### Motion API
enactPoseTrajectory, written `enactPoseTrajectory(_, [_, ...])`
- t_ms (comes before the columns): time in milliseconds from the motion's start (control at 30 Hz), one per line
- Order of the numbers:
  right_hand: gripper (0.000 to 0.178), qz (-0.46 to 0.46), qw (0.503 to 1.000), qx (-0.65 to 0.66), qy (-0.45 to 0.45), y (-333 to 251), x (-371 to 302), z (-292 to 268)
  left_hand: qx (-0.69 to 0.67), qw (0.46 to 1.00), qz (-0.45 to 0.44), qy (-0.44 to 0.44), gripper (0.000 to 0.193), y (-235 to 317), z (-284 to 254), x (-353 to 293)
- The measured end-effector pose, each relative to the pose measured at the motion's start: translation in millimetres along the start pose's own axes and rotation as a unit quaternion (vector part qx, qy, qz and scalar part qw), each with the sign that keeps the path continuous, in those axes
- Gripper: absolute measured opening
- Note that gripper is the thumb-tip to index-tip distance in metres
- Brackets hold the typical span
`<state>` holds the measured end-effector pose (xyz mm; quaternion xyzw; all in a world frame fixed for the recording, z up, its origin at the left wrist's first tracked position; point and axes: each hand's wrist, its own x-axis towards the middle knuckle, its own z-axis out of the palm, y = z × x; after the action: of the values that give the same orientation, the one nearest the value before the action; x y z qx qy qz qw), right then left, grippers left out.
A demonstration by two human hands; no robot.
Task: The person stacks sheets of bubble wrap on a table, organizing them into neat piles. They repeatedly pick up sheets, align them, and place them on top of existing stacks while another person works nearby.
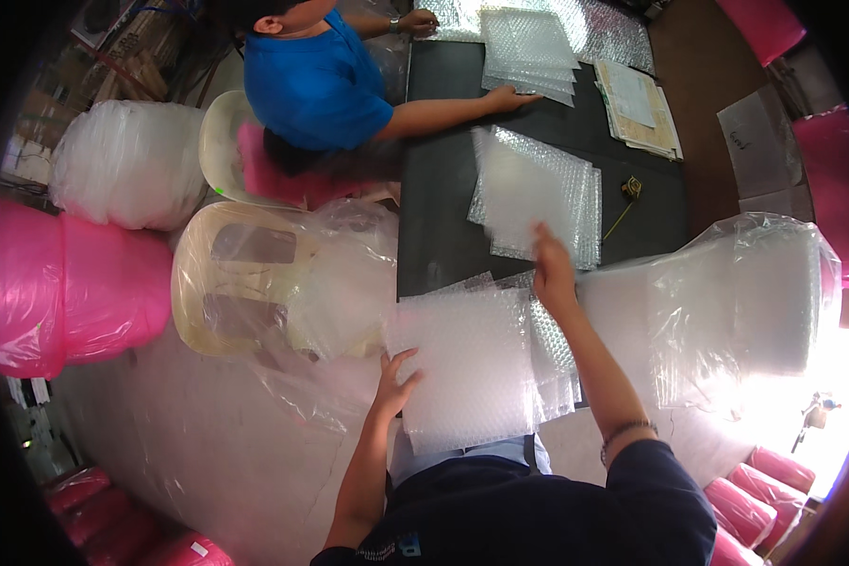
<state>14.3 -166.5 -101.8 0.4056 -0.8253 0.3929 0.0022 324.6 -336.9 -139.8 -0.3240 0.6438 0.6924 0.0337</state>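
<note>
A pile of clear bubble wrap sheets [467, 363] lies at the near end of the dark table, close to my body. My left hand [396, 382] rests at the pile's left edge, fingers spread. Farther off, my right hand [554, 269] pinches the near edge of a bubble wrap sheet [524, 189], which is blurred by motion. That sheet is over a second, fanned-out stack of bubble wrap [585, 212]. Whether these are flat sheets or pouches, I cannot tell.
Across the dark table [434, 189], a co-worker in a blue shirt [316, 80] touches another bubble wrap stack [530, 52]. Papers [639, 108] and a yellow-black item [631, 189] lie to the right. A large wrapped roll [726, 316] stands at right, a plastic-draped chair [198, 283] at left.
</note>
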Motion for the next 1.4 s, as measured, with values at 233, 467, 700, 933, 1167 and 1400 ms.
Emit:
enactPoseTrajectory(233, [0.030,-0.134,0.824,-0.016,-0.550,-104,-75,-21,-0.277,0.951,-0.107,-0.087,0.059,-40,-36,8])
enactPoseTrajectory(467, [0.080,0.190,0.903,-0.347,-0.166,23,58,20,-0.081,0.996,-0.036,0.002,0.080,-13,-14,1])
enactPoseTrajectory(700, [0.021,0.084,0.972,-0.181,0.126,72,41,30,-0.092,0.994,-0.052,0.002,0.076,-7,-7,-10])
enactPoseTrajectory(933, [0.019,-0.061,0.941,0.127,0.307,-147,56,-181,0.004,0.999,-0.038,-0.026,0.055,-13,-14,-4])
enactPoseTrajectory(1167, [0.037,-0.284,0.896,0.007,-0.342,-134,33,64,-0.247,0.965,-0.074,-0.047,0.066,-13,-19,8])
enactPoseTrajectory(1400, [0.028,-0.104,0.969,0.214,-0.068,-45,52,101,0.043,0.998,-0.040,0.027,0.084,2,1,-2])
